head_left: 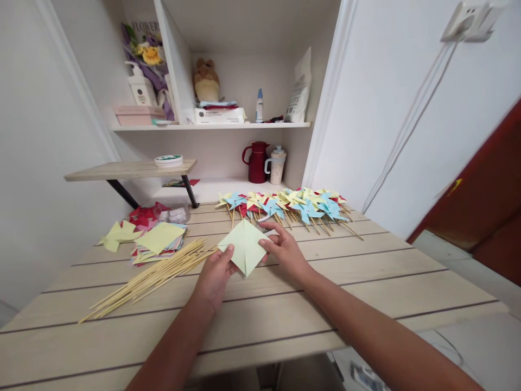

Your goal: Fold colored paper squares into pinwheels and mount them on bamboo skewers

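A pale green paper square [245, 247], turned corner-up, is held above the table between both hands. Slits or crease lines run in from its corners toward the middle. My left hand [215, 274] pinches its lower left side, thumb on top. At the right corner, my right hand [284, 248] grips the sheet with thumb and fingers. Left of the hands lies a loose bundle of thin wooden sticks [150, 277]. Behind it sits a stack of coloured paper squares [160, 239], a yellow one on top. Many finished paper pinwheels [307, 209] on sticks lie behind the hands.
Yellow folded paper [118, 236], red paper pieces [144, 216] and a clear box [175, 214] with small white items sit at the left. A raised wooden stand [134, 170] is behind them. A red jug [258, 163] and a cup [277, 165] stand at the back.
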Demonstrator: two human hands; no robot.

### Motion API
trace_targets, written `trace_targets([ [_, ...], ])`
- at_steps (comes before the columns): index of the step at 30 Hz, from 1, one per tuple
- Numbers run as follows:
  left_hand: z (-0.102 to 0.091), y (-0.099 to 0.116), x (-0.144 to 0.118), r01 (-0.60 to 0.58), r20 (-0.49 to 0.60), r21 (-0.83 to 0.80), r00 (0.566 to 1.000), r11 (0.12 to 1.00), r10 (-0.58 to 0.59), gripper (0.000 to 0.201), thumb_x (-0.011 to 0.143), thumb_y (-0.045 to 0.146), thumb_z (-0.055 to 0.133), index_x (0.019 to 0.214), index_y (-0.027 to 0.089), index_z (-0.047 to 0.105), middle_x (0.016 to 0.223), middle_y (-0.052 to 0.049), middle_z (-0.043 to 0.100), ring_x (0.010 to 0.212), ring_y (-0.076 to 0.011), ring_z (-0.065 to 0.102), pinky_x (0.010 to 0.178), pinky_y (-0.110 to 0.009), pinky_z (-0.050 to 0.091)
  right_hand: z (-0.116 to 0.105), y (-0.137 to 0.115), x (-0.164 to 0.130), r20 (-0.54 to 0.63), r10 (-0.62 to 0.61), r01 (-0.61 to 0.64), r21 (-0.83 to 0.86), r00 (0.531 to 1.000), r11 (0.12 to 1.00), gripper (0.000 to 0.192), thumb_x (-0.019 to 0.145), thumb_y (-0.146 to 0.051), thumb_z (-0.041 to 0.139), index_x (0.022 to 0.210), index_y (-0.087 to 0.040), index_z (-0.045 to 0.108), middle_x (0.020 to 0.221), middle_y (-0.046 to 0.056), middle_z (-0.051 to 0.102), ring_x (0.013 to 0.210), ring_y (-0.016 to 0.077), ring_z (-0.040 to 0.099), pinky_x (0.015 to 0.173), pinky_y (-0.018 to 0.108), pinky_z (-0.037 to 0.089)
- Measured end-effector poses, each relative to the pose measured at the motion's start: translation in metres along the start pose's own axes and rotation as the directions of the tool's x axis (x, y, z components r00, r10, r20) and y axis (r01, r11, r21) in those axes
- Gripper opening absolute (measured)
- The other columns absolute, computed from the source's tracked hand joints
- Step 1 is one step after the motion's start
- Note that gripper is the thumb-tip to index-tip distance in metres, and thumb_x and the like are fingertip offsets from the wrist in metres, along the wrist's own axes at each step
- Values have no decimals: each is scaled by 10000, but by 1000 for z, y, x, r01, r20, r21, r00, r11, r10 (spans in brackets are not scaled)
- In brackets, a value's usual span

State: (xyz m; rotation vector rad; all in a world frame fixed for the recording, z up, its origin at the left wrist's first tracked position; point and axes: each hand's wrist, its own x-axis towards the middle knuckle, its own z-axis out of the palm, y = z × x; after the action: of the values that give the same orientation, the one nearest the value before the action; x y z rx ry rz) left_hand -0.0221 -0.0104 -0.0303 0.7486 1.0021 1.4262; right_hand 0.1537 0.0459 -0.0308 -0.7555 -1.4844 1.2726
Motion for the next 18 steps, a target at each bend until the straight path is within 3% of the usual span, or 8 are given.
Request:
trace_targets([
  [5, 4, 1, -3, 5, 59, -53, 998, 999, -2, 386, 763, 353, 770, 1046, 99, 705, 1048, -174, 748, 1009, -290, 690, 892, -379, 517, 0, 3, 1, -35, -23, 19, -91, 999, 996, 491, 792, -395, 697, 1222, -221, 538, 673, -33, 613, 561, 168, 606, 598, 319, 495],
  [7, 4, 0, -3, 26, 48, -85, 999, 996, -22, 364, 781, 325, 758, 1060, 100, 692, 1061, -180, 744, 1016, -290, 692, 914, -394, 518, -2, 3, 1, -108, -144, 116, -232, 984, 966, 468, 798, -361, 690, 1228, -231, 556, 822, 8, 627, 668, 174, 603, 668, 341, 507],
  [10, 2, -1, -1, 39, -9, -123, 999, 992, -40, 310, 827, 273, 713, 1085, 109, 665, 1080, -177, 739, 1014, -273, 698, 927, -397, 524, -5, -1, -1, -149, -428, 292, -532, 892, 795, 409, 815, -289, 671, 1217, -248, 609, 987, 58, 589, 856, 212, 572, 828, 404, 487],
  [12, 2, 0, -1, 45, -28, -148, 998, 988, -50, 262, 854, 242, 677, 1081, 114, 653, 1078, -170, 740, 1006, -262, 701, 932, -398, 525, -3, -3, -5, -81, -535, 369, -638, 841, 676, 306, 845, -249, 639, 1150, -246, 661, 967, 70, 581, 893, 229, 557, 849, 412, 469],
  [13, 1, 0, -1, 47, -26, -163, 998, 986, -51, 242, 864, 229, 661, 1077, 115, 648, 1073, -168, 742, 1002, -257, 702, 935, -399, 525, 0, -4, -7, -21, -547, 406, -646, 837, 646, 242, 861, -233, 622, 1094, -243, 687, 931, 68, 586, 872, 225, 560, 818, 394, 473],
  [16, 2, 2, -1, 47, 25, -207, 999, 977, -42, 212, 885, 201, 625, 1078, 114, 643, 1065, -160, 743, 1002, -246, 700, 947, -401, 518, 13, -2, -16, 173, -494, 494, -575, 852, 652, 133, 874, -204, 618, 954, -235, 720, 830, 45, 598, 766, 189, 570, 694, 322, 472],
  [18, 3, 3, -2, 50, 63, -227, 997, 972, -37, 211, 889, 191, 616, 1083, 114, 647, 1066, -156, 743, 1004, -239, 698, 952, -393, 512, 21, 2, -20, 199, -458, 485, -556, 867, 675, 128, 865, -197, 633, 948, -233, 724, 823, 40, 586, 736, 175, 562, 653, 298, 466],
])
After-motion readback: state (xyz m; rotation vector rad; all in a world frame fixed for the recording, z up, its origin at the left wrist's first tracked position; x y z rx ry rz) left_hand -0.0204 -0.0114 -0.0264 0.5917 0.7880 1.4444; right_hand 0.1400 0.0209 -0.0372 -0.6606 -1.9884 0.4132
